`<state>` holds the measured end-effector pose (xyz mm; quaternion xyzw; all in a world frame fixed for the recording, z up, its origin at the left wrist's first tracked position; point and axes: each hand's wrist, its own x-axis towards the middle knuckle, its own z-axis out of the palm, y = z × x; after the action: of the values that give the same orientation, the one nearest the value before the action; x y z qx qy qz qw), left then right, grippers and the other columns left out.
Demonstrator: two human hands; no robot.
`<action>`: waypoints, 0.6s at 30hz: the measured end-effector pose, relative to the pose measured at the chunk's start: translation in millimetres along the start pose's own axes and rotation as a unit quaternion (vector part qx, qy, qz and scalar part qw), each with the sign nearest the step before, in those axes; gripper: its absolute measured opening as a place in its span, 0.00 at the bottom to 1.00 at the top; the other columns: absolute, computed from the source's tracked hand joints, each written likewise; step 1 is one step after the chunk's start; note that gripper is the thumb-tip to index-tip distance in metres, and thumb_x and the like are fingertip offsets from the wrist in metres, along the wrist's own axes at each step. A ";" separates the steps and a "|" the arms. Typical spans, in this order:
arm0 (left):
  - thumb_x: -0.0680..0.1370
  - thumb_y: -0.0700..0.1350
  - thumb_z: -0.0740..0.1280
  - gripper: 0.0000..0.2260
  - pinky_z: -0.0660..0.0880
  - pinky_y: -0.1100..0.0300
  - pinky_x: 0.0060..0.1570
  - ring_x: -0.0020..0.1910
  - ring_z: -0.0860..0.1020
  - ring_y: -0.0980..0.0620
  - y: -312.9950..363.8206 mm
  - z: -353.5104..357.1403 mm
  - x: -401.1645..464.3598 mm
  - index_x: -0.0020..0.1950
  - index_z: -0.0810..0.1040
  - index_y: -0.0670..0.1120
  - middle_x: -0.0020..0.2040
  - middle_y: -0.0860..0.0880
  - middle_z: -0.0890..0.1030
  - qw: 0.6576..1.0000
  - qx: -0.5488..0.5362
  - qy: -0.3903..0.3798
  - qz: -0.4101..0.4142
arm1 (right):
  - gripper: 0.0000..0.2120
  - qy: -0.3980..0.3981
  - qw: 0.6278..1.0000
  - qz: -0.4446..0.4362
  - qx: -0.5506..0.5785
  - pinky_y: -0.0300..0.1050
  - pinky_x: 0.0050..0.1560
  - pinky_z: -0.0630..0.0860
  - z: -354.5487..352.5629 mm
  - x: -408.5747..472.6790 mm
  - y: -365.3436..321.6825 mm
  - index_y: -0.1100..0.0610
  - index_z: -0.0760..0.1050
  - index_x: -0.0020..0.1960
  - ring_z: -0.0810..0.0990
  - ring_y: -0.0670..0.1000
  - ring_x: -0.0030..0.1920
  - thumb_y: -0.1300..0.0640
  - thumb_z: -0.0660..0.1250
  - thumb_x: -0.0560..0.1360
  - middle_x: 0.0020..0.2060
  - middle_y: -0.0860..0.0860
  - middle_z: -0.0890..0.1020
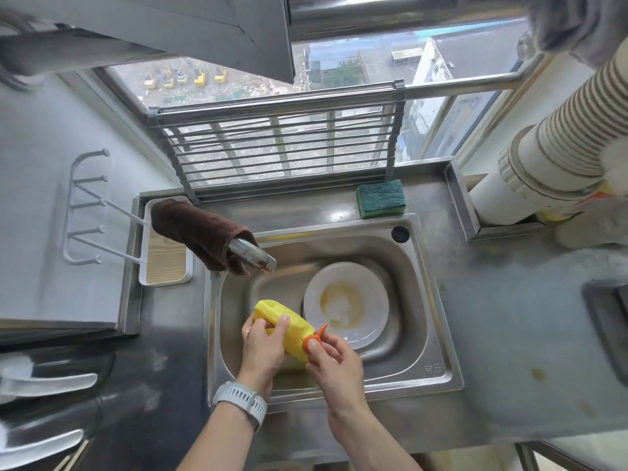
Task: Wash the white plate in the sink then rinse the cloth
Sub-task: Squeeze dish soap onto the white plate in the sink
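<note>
A white plate (370,294) with yellow stains and some foam lies tilted in the steel sink (421,300). A brown cloth (197,229) hangs over the tap (253,255) at the sink's upper left. Over the sink's front left, my left hand (263,348) grips a yellow detergent bottle (289,321) lying on its side. My right hand (334,360) pinches the bottle's orange cap (314,338), whose lid is flipped up toward the plate.
A green-and-yellow sponge (380,198) lies on the ledge behind the sink. A white tray (166,263) with a wooden base sits at the left, by a white hook rack (85,205). A metal rack (278,144) leans against the window. A wide white pipe (543,158) stands at the right.
</note>
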<state>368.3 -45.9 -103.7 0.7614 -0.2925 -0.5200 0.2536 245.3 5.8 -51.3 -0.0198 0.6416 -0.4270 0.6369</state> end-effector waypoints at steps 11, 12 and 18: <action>0.78 0.55 0.72 0.10 0.84 0.41 0.54 0.62 0.78 0.48 85.0 -1.1 -104.0 0.48 0.81 0.49 0.72 0.56 0.65 0.995 -0.054 -0.007 0.086 | 0.35 -0.112 0.893 -0.312 -0.305 0.41 0.50 0.80 -61.8 -59.6 -58.8 0.45 0.74 0.64 0.78 0.46 0.60 0.45 0.82 0.61 0.62 0.44 0.76; 0.78 0.54 0.73 0.08 0.84 0.41 0.54 0.62 0.78 0.48 96.6 4.9 -113.2 0.48 0.80 0.50 0.72 0.57 0.65 0.994 -0.057 -0.020 0.094 | 0.35 -0.105 0.870 -0.346 -0.335 0.39 0.49 0.79 -69.4 -61.7 -67.6 0.45 0.72 0.66 0.77 0.46 0.60 0.46 0.82 0.63 0.62 0.43 0.75; 0.78 0.55 0.73 0.10 0.86 0.46 0.49 0.55 0.82 0.47 179.0 68.2 -143.8 0.48 0.82 0.50 0.68 0.46 0.74 0.987 -0.027 -0.101 0.121 | 0.28 0.040 0.802 -0.439 -0.403 0.43 0.50 0.79 -106.4 -55.8 -132.7 0.46 0.71 0.64 0.77 0.44 0.51 0.48 0.78 0.68 0.55 0.41 0.73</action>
<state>230.2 -74.9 89.9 0.6569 -0.3925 -0.5670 0.3049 98.3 9.0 50.7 -0.5367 0.7037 -0.3644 0.2898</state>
